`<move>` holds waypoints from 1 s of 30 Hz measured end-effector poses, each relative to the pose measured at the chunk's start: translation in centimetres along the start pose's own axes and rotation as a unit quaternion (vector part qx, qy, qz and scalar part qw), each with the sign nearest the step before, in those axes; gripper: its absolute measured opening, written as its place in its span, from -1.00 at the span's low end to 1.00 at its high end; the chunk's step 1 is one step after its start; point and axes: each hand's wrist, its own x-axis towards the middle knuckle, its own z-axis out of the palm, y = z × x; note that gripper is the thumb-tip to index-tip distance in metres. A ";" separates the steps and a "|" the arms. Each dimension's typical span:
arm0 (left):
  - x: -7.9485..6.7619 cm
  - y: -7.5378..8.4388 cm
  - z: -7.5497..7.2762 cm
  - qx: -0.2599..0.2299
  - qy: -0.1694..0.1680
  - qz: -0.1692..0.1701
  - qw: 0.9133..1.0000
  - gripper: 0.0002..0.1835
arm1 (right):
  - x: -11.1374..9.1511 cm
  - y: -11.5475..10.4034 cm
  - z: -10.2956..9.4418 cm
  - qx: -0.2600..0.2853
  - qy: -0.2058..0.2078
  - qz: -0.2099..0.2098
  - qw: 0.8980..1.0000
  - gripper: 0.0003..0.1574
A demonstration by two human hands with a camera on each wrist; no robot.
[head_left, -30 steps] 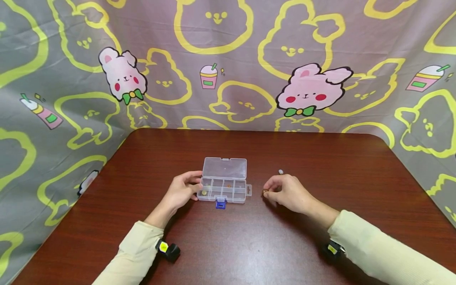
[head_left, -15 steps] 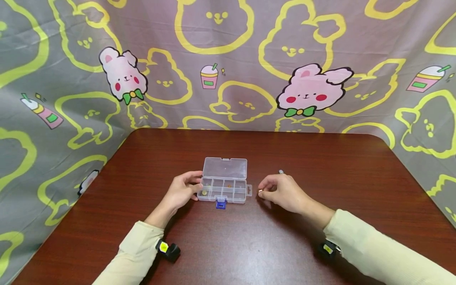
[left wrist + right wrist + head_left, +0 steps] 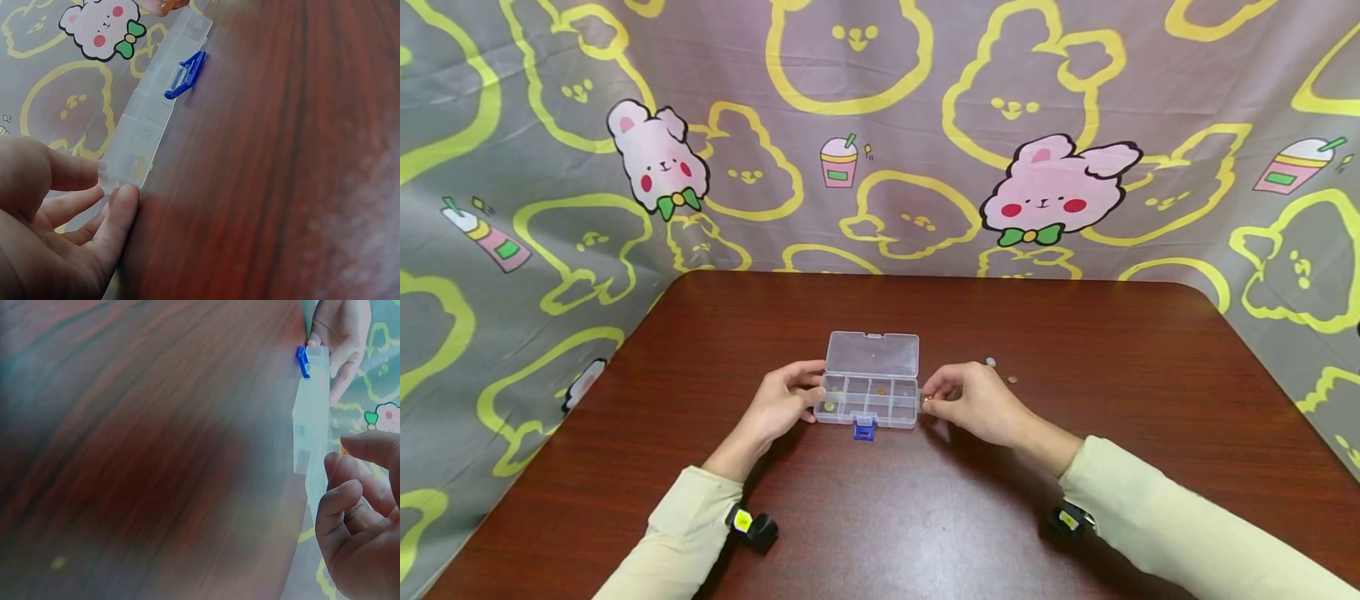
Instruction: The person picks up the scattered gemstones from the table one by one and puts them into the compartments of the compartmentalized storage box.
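A clear plastic compartment box [image 3: 904,422] stands on the table with its lid [image 3: 872,354] laid back. Its blue latch [image 3: 864,432] hangs down at the front. My left hand [image 3: 781,402] grips the left end, thumb toward the front and fingers behind. At the opposite end, my right hand [image 3: 973,402] pinches a small shiny amber-coloured piece [image 3: 927,399] between thumb and fingertips, overlapping the hanging tab. A yellowish piece [image 3: 829,407] lies in the front left compartment, and an orange piece [image 3: 882,392] in a back one. Fingers mostly hide the pinched piece.
On the brown table [image 3: 880,508], a small pale piece [image 3: 990,362] and a small brownish one [image 3: 1012,379] lie behind the right hand. A patterned cloth [image 3: 917,92] hangs along the table's back and sides.
My right hand has moved left with the amber-coloured piece, up to the box's right end, uncovering the brownish piece on the table. The left hand and box have stayed put.
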 end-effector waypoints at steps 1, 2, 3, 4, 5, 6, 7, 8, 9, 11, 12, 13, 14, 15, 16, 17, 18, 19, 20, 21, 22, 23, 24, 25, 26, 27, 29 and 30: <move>0.0 0.0 0.0 -0.001 -0.001 0.000 1.000 -0.54 | 0.1 -0.1 0.1 0.003 -0.002 -0.001 1.000 -0.91; 0.0 0.0 0.0 -0.001 -0.001 0.001 1.000 -0.55 | 0.2 -0.2 0.2 0.004 -0.003 -0.003 1.000 -0.91; -0.1 0.1 0.0 -0.002 -0.001 0.002 1.000 -0.56 | 0.3 -0.3 0.3 0.004 -0.004 -0.006 1.000 -0.91; -0.2 0.1 0.0 -0.002 -0.001 0.003 1.000 -0.56 | 0.3 -0.4 0.4 0.004 -0.005 -0.009 1.000 -0.91; -0.2 0.2 0.0 -0.002 0.000 0.002 1.000 -0.57 | 0.4 -0.5 0.5 0.005 -0.006 -0.013 1.000 -0.92; -0.2 0.2 0.0 -0.002 0.000 0.003 1.000 -0.58 | 0.5 -0.6 0.6 0.008 -0.008 -0.015 1.000 -0.93; -0.3 0.2 0.0 -0.002 0.002 0.004 1.000 -0.58 | 0.5 -0.6 0.7 0.010 -0.009 -0.018 1.000 -0.93; -0.4 0.3 0.0 -0.002 0.003 0.005 1.000 -0.59 | 0.6 -0.7 0.8 0.012 -0.010 -0.020 1.000 -0.93; -0.4 0.3 0.0 -0.002 0.004 0.003 1.000 -0.59 | 0.7 -0.8 0.9 0.015 -0.011 -0.020 1.000 -0.93; -0.4 0.3 0.0 -0.002 0.006 0.001 1.000 -0.60 | 0.7 -0.9 1.1 0.018 -0.012 -0.021 1.000 -0.93; -0.4 0.3 0.0 -0.002 0.006 0.001 1.000 -0.60 | 0.8 -1.0 1.2 0.018 -0.013 -0.022 1.000 -0.93; -0.3 0.3 0.0 -0.002 0.008 0.000 1.000 -0.60 | 0.8 -1.1 1.3 0.018 -0.012 -0.023 0.999 -0.92; -0.3 0.3 0.0 -0.001 0.008 0.000 1.000 -0.61 | 0.9 -1.2 1.4 0.018 -0.012 -0.025 0.999 -0.92; -0.3 0.3 0.1 -0.001 0.009 0.001 1.000 -0.61 | 0.9 -1.3 1.4 0.017 -0.011 -0.026 0.999 -0.92; -0.3 0.2 0.0 -0.001 0.009 0.003 1.000 -0.61 | 1.0 -1.4 1.5 0.016 -0.011 -0.028 0.999 -0.92; -0.3 0.2 0.0 -0.001 0.010 0.004 1.000 -0.61 | 1.1 -1.5 1.6 0.015 -0.011 -0.029 0.999 -0.92; -0.3 0.2 0.0 -0.001 0.010 0.006 1.000 -0.61 | 1.2 -1.6 1.7 0.015 -0.011 -0.029 0.999 -0.91; -0.2 0.1 0.0 -0.001 0.011 0.006 1.000 -0.62 | 1.2 -1.6 1.8 0.015 -0.011 -0.029 0.999 -0.91; -0.2 0.1 0.0 0.000 0.011 0.007 1.000 -0.62 | 1.3 -1.7 1.9 0.015 -0.010 -0.029 0.999 -0.90; -0.2 0.1 0.0 0.000 0.012 0.007 1.000 -0.62 | 1.4 -1.8 2.0 0.015 -0.009 -0.031 0.999 -0.90; -0.1 0.0 0.0 0.001 0.013 0.007 1.000 -0.62 | 1.4 -1.8 2.1 0.016 -0.009 -0.031 0.999 -0.89; -0.1 0.0 0.0 0.002 0.014 0.006 1.000 -0.62 | 1.5 -1.8 2.2 0.018 -0.008 -0.033 0.999 -0.89; -0.1 0.0 0.0 0.003 0.015 0.005 1.000 -0.62 | 1.6 -1.8 2.3 0.019 -0.008 -0.033 0.999 -0.89; -0.1 0.0 0.0 0.003 0.017 0.004 1.000 -0.62 | 1.6 -1.9 2.5 0.019 -0.009 -0.033 0.999 -0.89; -0.1 0.0 0.0 0.003 0.017 0.005 1.000 -0.62 | 1.7 -1.8 2.6 0.020 -0.010 -0.033 0.999 -0.89; 0.0 0.0 0.0 0.004 0.017 0.005 1.000 -0.62 | 1.8 -1.8 2.7 0.019 -0.011 -0.034 0.999 -0.89; -0.1 0.0 0.1 0.004 0.018 0.005 1.000 -0.62 | 1.9 -1.8 2.9 0.018 -0.013 -0.031 0.999 -0.90; -0.1 0.0 0.1 0.005 0.019 0.004 1.000 -0.62 | 2.0 -1.8 3.0 0.017 -0.013 -0.030 0.999 -0.90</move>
